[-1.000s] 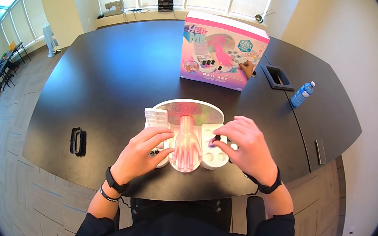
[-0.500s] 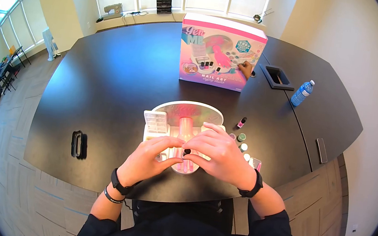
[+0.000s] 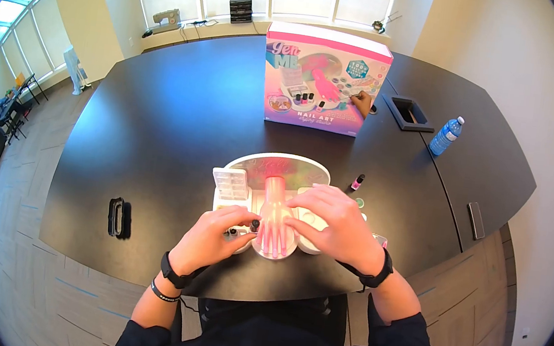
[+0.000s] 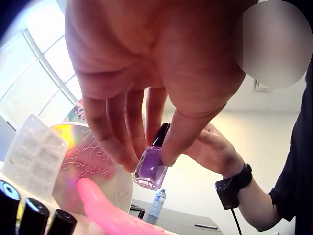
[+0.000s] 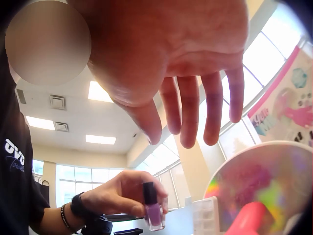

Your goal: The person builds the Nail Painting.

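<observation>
My left hand pinches a small nail polish bottle of purple polish between thumb and fingertips, its black cap pointing up. The pink model hand lies in the middle of the white nail studio, just right of that bottle. With fingers relaxed and nothing between them, my right hand hovers over the studio's right side. More black-capped bottles stand in the studio's left part, partly covered by my left hand in the head view. Behind the model hand rises a round mirror with "Hello Gorgeous" lettering.
A clear compartment tray leans upright at the studio's left. A pink polish bottle and a green-topped pot are to the right. Further off stand the product box and a water bottle; a phone lies far right.
The purple polish bottle passed from my right hand to my left where they met over the model hand. Now the left has drawn it leftward, and the right has moved back to the right, empty.
</observation>
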Demonstrator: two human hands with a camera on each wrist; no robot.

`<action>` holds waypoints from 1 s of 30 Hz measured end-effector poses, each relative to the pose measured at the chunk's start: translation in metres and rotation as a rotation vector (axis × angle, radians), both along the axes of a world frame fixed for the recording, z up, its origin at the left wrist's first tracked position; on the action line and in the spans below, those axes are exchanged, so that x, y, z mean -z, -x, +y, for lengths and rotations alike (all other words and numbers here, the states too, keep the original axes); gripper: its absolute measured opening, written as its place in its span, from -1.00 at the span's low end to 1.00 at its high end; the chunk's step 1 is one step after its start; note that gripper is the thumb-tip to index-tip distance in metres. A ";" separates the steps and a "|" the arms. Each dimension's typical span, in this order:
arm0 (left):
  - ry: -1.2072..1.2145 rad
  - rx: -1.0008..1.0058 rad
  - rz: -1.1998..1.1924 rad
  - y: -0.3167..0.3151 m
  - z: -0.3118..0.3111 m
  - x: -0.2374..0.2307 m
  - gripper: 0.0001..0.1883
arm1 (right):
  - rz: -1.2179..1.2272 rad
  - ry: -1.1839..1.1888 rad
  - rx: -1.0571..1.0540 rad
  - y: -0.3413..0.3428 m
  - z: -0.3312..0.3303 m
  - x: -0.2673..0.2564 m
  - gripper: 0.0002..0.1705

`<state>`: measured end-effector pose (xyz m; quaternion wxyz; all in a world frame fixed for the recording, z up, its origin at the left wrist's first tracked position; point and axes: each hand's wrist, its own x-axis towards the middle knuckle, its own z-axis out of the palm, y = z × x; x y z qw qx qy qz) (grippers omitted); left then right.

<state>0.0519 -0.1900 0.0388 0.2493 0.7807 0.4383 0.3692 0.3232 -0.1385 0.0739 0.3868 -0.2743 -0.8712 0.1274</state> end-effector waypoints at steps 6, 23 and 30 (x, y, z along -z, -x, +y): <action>0.008 -0.023 0.046 0.012 0.003 0.018 -0.75 | 0.003 0.042 0.112 -0.028 0.007 -0.007 -0.76; -0.019 -0.050 0.321 0.021 0.008 0.043 -0.79 | -0.051 0.054 0.326 -0.070 0.034 0.002 -0.77; -0.047 -0.026 0.372 0.021 0.011 0.047 -0.82 | -0.061 0.099 0.366 -0.076 0.045 0.011 -0.78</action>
